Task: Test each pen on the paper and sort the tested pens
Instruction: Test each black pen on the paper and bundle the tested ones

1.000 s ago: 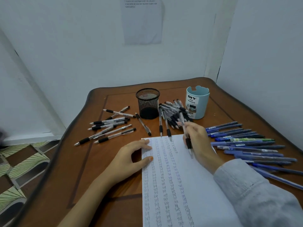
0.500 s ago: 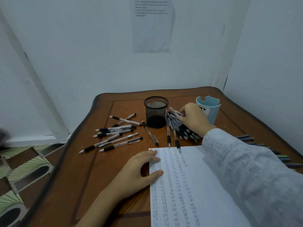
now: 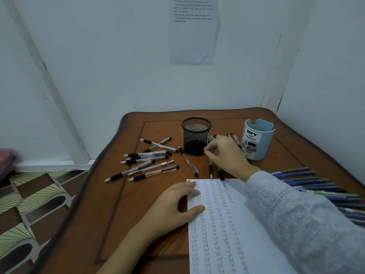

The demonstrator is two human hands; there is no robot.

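Wooden table [image 3: 158, 244] is carrying everything. White paper [image 3: 227, 234], filled with columns of small written words, is lying at its near edge. Left hand [image 3: 173, 208] is pressing flat and wide open on the paper's left edge. Right hand [image 3: 227, 153], in a grey sleeve [image 3: 306, 224], is resting on the pile of black pens [image 3: 233, 138] between the mesh cup [image 3: 196, 136] and the blue organizer [image 3: 257, 142]; its fingers are bent, but I cannot tell whether it is gripping a pen. More black pens [image 3: 146, 165] are lying left, blue pens [image 3: 316, 186] right.
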